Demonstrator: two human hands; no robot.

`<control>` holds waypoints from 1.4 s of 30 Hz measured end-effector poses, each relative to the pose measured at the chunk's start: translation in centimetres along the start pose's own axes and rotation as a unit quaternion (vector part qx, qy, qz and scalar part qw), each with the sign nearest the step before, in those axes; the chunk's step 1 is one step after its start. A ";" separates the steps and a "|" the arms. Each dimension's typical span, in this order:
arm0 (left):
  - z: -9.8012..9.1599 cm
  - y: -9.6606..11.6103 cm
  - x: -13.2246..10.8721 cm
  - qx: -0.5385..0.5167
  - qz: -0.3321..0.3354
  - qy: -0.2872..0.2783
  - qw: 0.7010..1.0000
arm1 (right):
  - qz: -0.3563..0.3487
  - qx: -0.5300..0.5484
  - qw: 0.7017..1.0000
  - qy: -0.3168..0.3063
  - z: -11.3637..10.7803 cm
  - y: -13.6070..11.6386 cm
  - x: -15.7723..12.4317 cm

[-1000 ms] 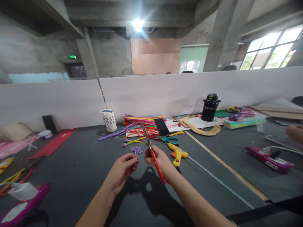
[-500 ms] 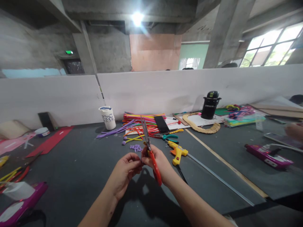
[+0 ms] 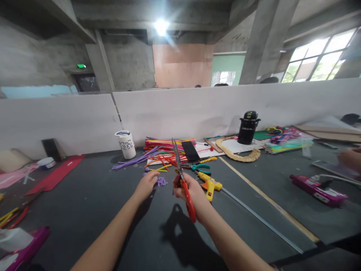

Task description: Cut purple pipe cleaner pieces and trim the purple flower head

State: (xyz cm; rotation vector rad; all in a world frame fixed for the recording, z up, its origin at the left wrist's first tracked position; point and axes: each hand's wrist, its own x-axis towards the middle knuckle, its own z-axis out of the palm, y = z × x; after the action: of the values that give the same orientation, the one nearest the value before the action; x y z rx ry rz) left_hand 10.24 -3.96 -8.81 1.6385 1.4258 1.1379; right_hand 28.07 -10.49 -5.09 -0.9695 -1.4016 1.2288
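Scissors with red handles (image 3: 187,197) rest in my right hand (image 3: 188,188), blades pointing up and away from me. Its fingertips are pinched together, and a small purple bit seems to show at them. My left hand (image 3: 146,185) reaches forward over the table with its fingers stretched out and nothing visible in them. Just right of its fingertips lies a small pile of purple pieces (image 3: 162,181). A purple ball on a yellow stem (image 3: 163,169) lies just beyond that hand, partly hidden by it.
Bundled coloured pipe cleaners (image 3: 169,143), a black phone (image 3: 191,151) and teal-handled pliers (image 3: 200,167) lie at the back. A yellow glue gun (image 3: 210,184) with a long glue stick is to the right. A white cup (image 3: 127,146) and purple power strip (image 3: 318,191) stand farther out. Another person's hand (image 3: 349,160) shows at right.
My left hand has left my right hand's fingertips and moved forward and left to beside the purple pieces. My right hand keeps the scissors at nearly the same place.
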 end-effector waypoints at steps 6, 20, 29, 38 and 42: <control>2.0 -1.5 1.8 -0.005 0.024 -0.066 0.998 | -0.013 -0.017 1.000 -0.001 -0.5 -0.5 -0.1; 2.6 2.8 -3.6 -0.047 0.035 -0.203 0.977 | -0.007 -0.021 1.000 0.004 -1.3 -0.3 -0.3; -1.6 0.7 -5.0 0.107 0.005 -0.079 0.991 | 0.003 -0.007 1.000 0.006 -1.5 -0.3 -0.3; -1.3 0.7 -6.7 0.186 -0.022 -0.028 0.982 | 0.015 -0.013 1.000 -0.009 -0.3 -0.1 -0.5; -3.3 1.6 -6.4 0.158 -0.062 0.001 0.985 | 0.024 -0.019 0.999 -0.018 -0.1 -0.2 -0.7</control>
State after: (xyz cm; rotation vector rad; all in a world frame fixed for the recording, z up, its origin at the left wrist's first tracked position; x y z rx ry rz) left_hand 7.66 -10.73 -7.23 1.7306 1.7546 0.8752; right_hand 28.27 -11.22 -4.97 -1.0173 -1.4419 1.2629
